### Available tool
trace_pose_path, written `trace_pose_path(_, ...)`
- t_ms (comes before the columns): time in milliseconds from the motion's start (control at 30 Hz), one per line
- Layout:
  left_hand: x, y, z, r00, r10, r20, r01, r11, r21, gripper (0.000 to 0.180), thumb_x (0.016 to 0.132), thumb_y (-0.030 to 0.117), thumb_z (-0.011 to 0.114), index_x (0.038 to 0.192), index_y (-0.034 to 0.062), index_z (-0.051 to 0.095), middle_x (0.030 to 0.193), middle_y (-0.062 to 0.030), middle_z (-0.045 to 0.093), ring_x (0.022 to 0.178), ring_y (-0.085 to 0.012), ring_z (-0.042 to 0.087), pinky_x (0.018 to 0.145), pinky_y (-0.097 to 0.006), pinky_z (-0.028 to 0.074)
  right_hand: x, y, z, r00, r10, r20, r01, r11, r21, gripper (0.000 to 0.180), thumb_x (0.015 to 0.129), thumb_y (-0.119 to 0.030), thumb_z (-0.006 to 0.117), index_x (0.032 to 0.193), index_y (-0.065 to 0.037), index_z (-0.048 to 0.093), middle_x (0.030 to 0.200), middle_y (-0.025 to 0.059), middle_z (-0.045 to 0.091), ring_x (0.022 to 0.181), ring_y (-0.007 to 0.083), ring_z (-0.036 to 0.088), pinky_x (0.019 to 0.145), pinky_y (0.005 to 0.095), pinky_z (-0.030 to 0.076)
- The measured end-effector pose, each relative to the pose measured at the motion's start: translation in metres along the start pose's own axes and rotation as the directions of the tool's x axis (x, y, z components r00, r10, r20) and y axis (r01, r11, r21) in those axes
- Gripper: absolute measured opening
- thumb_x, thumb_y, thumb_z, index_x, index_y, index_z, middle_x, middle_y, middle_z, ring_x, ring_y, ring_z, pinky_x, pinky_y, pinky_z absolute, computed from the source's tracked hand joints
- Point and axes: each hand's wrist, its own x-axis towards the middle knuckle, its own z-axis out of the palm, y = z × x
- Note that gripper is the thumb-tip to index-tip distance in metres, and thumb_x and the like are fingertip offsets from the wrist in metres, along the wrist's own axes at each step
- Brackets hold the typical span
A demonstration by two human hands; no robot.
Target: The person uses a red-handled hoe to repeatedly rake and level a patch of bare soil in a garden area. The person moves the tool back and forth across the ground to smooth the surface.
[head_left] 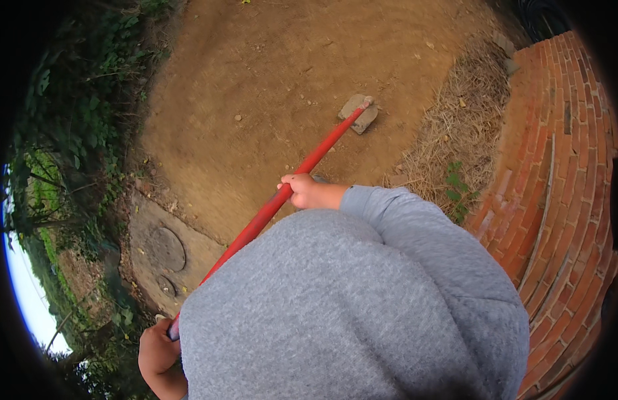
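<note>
A long red-handled hoe (325, 145) slants across the view from the lower left to the upper middle. Its broad, dirt-coloured head (357, 115) is at the far end, over the brown soil; whether it touches the ground I cannot tell. My right hand (299, 191), coming out of a grey sleeve, is closed around the middle of the handle. Down at the lower left, my left hand (159, 352) grips the handle's near end, its fingers partly hidden. My grey top (349, 300) covers part of the handle between the hands.
Bare soil (255, 80) with small stones spreads ahead. Dry straw (449, 127) and a small green plant (455, 190) lie along its right side, beside a red brick wall (555, 153). At the left are leafy bushes (75, 127) and a concrete slab (145, 230) with a round cover (167, 249).
</note>
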Motion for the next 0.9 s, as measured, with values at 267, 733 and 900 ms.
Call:
trace_pose_path(267,-0.014,-0.014,-0.026,0.999,0.037,-0.005,-0.036,0.995,0.097,0.036,0.054,0.019,0.080,0.085,0.0039,0.070,0.069,-0.0182,0.064,0.067,-0.0338,0.065,0.062,-0.038,0.050,0.020,0.034,-0.024,0.974,0.131,0.186,-0.012,0.846,-0.533,0.008,0.092,-0.008,0.048,0.093,-0.002,0.052,0.092,0.0115,0.058,0.086,0.0257,0.058,0.078,0.0539,0.049)
trace_pose_path(733,0.017,0.070,0.048,0.981,-0.096,-0.166,-0.065,0.644,-0.762,0.027,0.078,0.012,0.061,0.100,-0.0024,0.065,0.092,-0.0210,0.066,0.088,-0.0255,0.064,0.077,-0.034,0.048,0.027,-0.107,-0.025,0.937,-0.306,-0.167,0.324,0.942,0.089,0.020,0.088,-0.001,0.058,0.105,0.003,0.049,0.088,0.0132,0.053,0.073,0.0249,0.056,0.069,0.0430,0.052)
trace_pose_path(900,0.048,0.050,-0.004,0.968,0.251,-0.003,-0.250,0.967,-0.038,0.027,0.073,0.021,0.069,0.093,0.0030,0.069,0.083,-0.0237,0.065,0.079,-0.0355,0.066,0.069,-0.040,0.051,0.018,-0.056,-0.025,0.971,-0.125,-0.202,0.151,0.981,0.121,0.024,0.087,-0.002,0.055,0.110,0.001,0.046,0.093,0.0130,0.052,0.075,0.0239,0.056,0.071,0.0413,0.052)
